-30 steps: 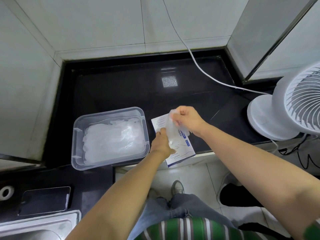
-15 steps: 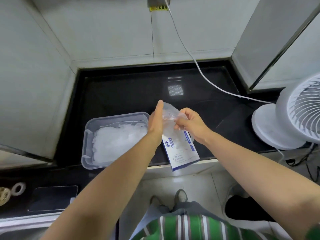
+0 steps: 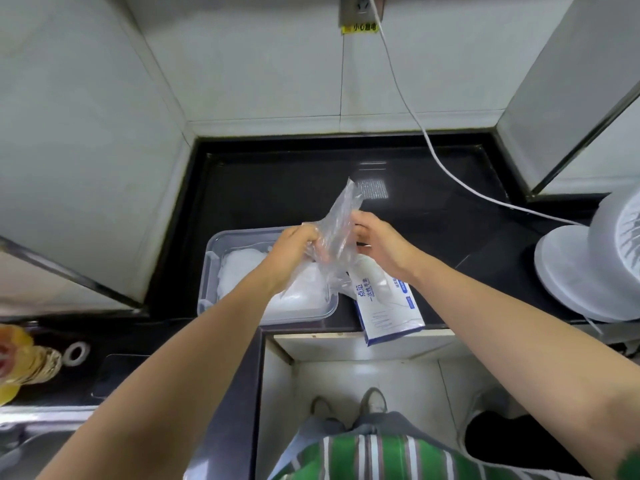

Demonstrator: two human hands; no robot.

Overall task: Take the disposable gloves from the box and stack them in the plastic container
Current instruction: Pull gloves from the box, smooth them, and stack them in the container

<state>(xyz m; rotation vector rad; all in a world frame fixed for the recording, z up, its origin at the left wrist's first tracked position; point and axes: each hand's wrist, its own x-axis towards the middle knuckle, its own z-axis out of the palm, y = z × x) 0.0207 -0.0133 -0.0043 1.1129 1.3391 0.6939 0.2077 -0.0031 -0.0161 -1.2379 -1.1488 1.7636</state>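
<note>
Both hands (image 3: 332, 244) are gripping one glove (image 3: 337, 233) above the box (image 3: 388, 306), with the container (image 3: 211, 271) already holding many.

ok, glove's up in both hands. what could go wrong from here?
1. The box overhangs the front edge of the counter; a nudge could tip it off.
2. The glove is crumpled between the left hand and right hand; dropped like that, it likely won't lie flat on the stack in the container.
3. The fan stands close on the right; if running, it might blow the thin film astray.
</note>
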